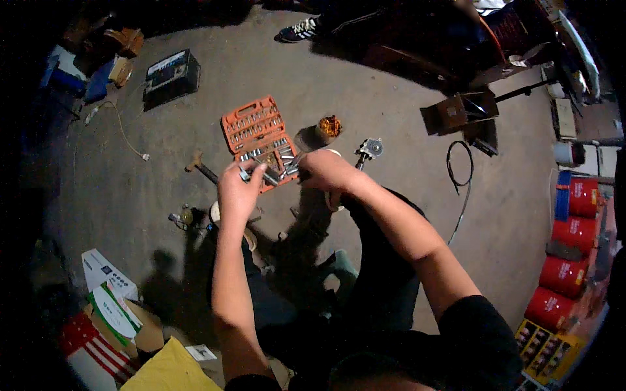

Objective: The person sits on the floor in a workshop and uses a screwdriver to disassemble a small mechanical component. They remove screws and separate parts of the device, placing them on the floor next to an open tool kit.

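An orange socket set case (225, 122) lies open on the floor before me, with rows of silver sockets in both halves. Over its near half is my left hand (236, 192), fingers pinched around a small silver metal piece (244, 174). A dark metal cylinder (270, 176) shows by its fingertips; whether the two are one part I cannot tell. My right hand (326, 171) is curled at the case's right edge, its fingers mostly hidden behind the hand, so what it grips is unclear. A hammer (207, 172) lies left of the case.
A tub of orange-brown bits (329, 127) and a metal part with a shaft (372, 148) sit beyond my right hand. A black box (171, 79) stands far left. A black hose (458, 184) and red drums (564, 277) are on the right. A person's shoe (298, 30) shows at the far side.
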The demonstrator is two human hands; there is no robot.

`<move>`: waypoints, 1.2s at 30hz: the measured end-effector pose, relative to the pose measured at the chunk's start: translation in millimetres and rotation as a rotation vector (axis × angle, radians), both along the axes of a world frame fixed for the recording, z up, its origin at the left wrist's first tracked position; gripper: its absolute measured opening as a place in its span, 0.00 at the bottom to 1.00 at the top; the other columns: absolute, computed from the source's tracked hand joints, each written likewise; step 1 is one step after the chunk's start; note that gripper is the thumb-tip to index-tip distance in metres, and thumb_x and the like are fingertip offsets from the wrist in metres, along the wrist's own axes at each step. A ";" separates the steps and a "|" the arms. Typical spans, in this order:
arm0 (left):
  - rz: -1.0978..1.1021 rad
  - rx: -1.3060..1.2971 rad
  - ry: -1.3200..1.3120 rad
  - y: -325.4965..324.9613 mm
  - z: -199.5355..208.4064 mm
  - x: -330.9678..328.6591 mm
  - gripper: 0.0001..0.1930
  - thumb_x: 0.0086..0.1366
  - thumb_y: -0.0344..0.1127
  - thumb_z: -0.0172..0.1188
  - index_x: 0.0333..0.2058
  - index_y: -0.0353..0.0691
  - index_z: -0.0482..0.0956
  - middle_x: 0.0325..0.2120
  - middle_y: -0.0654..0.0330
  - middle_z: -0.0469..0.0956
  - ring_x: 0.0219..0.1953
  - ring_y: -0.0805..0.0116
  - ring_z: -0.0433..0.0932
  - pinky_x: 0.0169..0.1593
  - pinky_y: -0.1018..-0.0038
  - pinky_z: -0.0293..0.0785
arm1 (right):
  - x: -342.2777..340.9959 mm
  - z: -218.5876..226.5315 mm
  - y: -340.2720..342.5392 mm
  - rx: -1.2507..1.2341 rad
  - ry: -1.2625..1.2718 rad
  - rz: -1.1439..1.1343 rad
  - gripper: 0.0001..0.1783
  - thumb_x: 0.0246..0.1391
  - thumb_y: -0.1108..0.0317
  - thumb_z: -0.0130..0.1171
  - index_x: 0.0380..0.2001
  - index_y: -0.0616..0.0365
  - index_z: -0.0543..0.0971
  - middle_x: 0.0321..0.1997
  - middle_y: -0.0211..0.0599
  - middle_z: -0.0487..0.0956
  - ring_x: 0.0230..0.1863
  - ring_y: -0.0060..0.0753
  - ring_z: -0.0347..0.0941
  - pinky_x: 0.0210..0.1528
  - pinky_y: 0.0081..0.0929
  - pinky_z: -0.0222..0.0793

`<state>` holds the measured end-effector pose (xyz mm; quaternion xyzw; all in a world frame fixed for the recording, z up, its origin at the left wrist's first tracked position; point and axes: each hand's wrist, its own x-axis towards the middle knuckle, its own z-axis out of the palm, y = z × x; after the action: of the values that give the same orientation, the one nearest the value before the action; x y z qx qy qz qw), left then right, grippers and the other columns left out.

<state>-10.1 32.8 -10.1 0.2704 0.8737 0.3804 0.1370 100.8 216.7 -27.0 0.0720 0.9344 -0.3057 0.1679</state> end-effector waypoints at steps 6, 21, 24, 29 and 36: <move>0.034 -0.267 0.078 -24.3 -5.0 -31.2 0.17 0.56 0.44 0.60 0.31 0.31 0.79 0.28 0.46 0.77 0.34 0.48 0.76 0.37 0.63 0.71 | 23.5 -67.5 37.5 -0.037 -0.242 0.056 0.21 0.35 0.55 0.67 0.31 0.59 0.80 0.31 0.47 0.79 0.36 0.46 0.76 0.37 0.39 0.71; 0.138 -0.427 0.007 -54.9 5.1 -83.3 0.19 0.56 0.45 0.60 0.32 0.30 0.78 0.30 0.41 0.76 0.36 0.44 0.75 0.39 0.60 0.70 | 4.4 -251.1 114.6 0.217 0.066 -1.095 0.18 0.43 0.55 0.65 0.33 0.57 0.80 0.34 0.44 0.80 0.37 0.46 0.77 0.40 0.36 0.71; 0.144 -0.452 -0.006 -65.0 2.9 -85.4 0.18 0.57 0.45 0.59 0.31 0.31 0.78 0.30 0.43 0.77 0.36 0.45 0.76 0.38 0.59 0.71 | -3.4 -271.1 116.2 0.341 0.138 -1.131 0.17 0.45 0.57 0.63 0.35 0.57 0.79 0.35 0.45 0.80 0.38 0.49 0.76 0.40 0.38 0.71; 0.114 -0.464 -0.052 -63.5 8.5 -83.9 0.20 0.56 0.46 0.60 0.34 0.31 0.78 0.30 0.42 0.77 0.36 0.45 0.76 0.39 0.61 0.71 | 8.1 -286.8 121.8 0.346 0.212 -1.016 0.14 0.48 0.61 0.60 0.36 0.58 0.79 0.36 0.45 0.80 0.39 0.49 0.76 0.41 0.39 0.71; 0.107 -0.554 -0.109 -73.0 10.0 -79.4 0.18 0.57 0.46 0.59 0.33 0.34 0.78 0.30 0.45 0.77 0.35 0.46 0.76 0.38 0.60 0.72 | -9.5 -273.9 29.5 0.307 0.495 -1.119 0.15 0.52 0.62 0.56 0.38 0.62 0.76 0.34 0.50 0.79 0.37 0.49 0.76 0.40 0.37 0.69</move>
<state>-89.4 -40.2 -0.1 0.1555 0.9487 0.1476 0.2321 91.3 246.2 -300.9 0.5005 0.7997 -0.2171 -0.2508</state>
